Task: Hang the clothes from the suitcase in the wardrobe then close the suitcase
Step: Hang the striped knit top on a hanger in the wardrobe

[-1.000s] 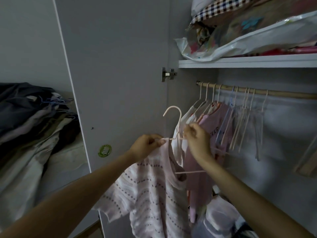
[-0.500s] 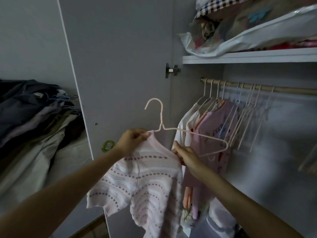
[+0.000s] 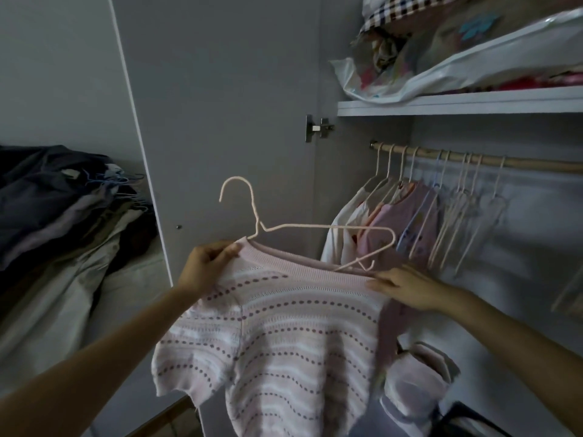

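A pink knitted top (image 3: 284, 335) with dotted stripes hangs spread out between my hands in front of the open wardrobe. My left hand (image 3: 206, 268) pinches its left shoulder at the neckline. My right hand (image 3: 407, 287) holds its right shoulder. A pale pink wire hanger (image 3: 315, 228) has its left arm inside the neck opening; its right arm and hook stick out above the top. The wooden wardrobe rail (image 3: 504, 159) runs at upper right, carrying several hung garments (image 3: 400, 222) and several bare hangers (image 3: 463, 216). No suitcase is in view.
The grey wardrobe door (image 3: 220, 121) stands open behind the top. A shelf (image 3: 457, 104) above the rail holds plastic-bagged bedding (image 3: 457, 48). A heap of dark and beige clothes (image 3: 63, 222) with hangers lies at left. White bags (image 3: 419, 383) sit on the wardrobe floor.
My hands have moved apart, pulling the top's neckline wide along the hanger. The hanger has turned from edge-on to broadside and dropped partly into the neck opening.
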